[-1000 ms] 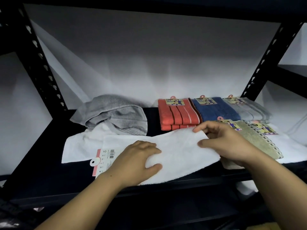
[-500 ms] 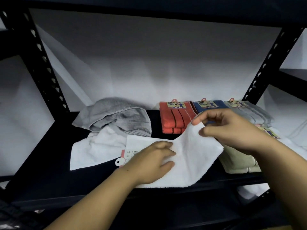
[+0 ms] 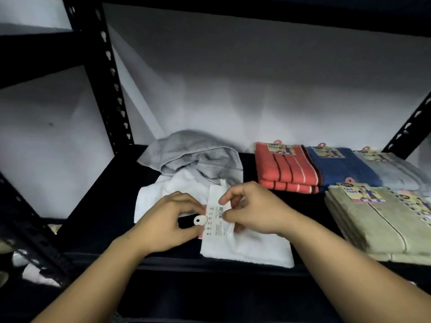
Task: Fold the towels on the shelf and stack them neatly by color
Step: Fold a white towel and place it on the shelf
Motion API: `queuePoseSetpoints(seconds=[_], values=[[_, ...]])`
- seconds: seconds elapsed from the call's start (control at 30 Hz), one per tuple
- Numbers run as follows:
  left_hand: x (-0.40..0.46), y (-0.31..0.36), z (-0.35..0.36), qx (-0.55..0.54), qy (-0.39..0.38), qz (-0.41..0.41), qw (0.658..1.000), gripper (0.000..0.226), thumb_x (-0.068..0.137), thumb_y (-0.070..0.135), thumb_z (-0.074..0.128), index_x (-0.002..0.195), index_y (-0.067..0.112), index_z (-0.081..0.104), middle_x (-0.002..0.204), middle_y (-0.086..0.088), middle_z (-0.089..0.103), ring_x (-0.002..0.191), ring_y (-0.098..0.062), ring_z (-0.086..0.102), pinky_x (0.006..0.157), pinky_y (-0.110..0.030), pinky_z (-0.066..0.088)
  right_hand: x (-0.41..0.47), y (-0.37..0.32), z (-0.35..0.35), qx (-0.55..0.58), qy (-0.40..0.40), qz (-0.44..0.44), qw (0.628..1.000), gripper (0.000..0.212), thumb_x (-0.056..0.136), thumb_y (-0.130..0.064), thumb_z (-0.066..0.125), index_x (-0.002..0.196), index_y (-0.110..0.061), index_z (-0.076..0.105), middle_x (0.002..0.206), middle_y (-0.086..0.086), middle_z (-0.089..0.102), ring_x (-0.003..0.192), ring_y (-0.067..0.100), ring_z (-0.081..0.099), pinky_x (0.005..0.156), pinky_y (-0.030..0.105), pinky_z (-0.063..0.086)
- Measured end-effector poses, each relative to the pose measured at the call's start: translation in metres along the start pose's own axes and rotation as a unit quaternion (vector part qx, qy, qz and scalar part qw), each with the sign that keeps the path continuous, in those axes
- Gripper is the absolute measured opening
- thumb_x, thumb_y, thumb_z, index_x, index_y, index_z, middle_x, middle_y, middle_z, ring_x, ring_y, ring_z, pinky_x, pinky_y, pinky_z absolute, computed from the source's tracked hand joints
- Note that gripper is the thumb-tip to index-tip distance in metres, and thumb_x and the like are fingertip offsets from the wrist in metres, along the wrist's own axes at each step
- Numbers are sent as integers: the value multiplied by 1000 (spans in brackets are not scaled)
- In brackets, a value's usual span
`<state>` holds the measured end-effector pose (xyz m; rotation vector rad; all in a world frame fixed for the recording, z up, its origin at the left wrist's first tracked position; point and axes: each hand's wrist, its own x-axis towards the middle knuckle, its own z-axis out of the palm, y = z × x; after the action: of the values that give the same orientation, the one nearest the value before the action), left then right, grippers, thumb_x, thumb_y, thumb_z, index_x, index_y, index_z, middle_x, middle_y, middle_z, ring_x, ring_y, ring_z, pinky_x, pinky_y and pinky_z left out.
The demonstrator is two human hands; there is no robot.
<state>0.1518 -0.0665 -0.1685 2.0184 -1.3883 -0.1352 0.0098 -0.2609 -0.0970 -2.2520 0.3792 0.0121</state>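
A white towel (image 3: 256, 249) lies folded at the front edge of the black shelf (image 3: 98, 220), with a paper label (image 3: 215, 220) on its left end. My left hand (image 3: 168, 223) pinches the label's left side by its round hanger tab. My right hand (image 3: 254, 210) grips the label's right edge together with the towel's folded-over end. Behind them lies another white towel (image 3: 161, 194), spread flat, and a crumpled grey towel (image 3: 193, 157).
Folded towels line the back right: red striped stack (image 3: 284, 171), blue (image 3: 342, 169), pale grey (image 3: 394, 171). A beige stack (image 3: 382, 227) sits at the front right. Black perforated uprights (image 3: 107, 73) frame the shelf; a white wall is behind.
My right hand carried the towel's right end over to the left, folding it onto the label side. My left hand shifted from pressing the towel to pinching the label.
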Motion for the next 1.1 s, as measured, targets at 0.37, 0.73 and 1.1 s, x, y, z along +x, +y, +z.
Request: queuePoseSetpoints(seconds=[0.37,0.73,1.1], values=[[0,-3,0,-22,1,-4,1000,36,81,52,80,113,39,75,110,27,67,111,-2,60,94,-22,52,12,0,26,0,-4,11,1000,38,81,-24,86,116,-20,71,89,-3,65,63,21,75,72,38,62],[1,-7,2,-27,8,8,1000,36,80,58,75,112,40,75,112,27,68,112,-2,61,95,-24,52,-15,46,11,-148,167,-100,970,60,78,-74,64,125,-38,69,136,-19,61,134,7,46,112,35,40],[3,-8,3,-17,13,24,999,34,80,52,78,111,38,76,113,27,69,114,-2,62,97,-28,51,-21,58,23,-335,-30,48,941,110,71,-103,7,159,-43,-20,167,2,-31,153,20,-32,126,50,-15]])
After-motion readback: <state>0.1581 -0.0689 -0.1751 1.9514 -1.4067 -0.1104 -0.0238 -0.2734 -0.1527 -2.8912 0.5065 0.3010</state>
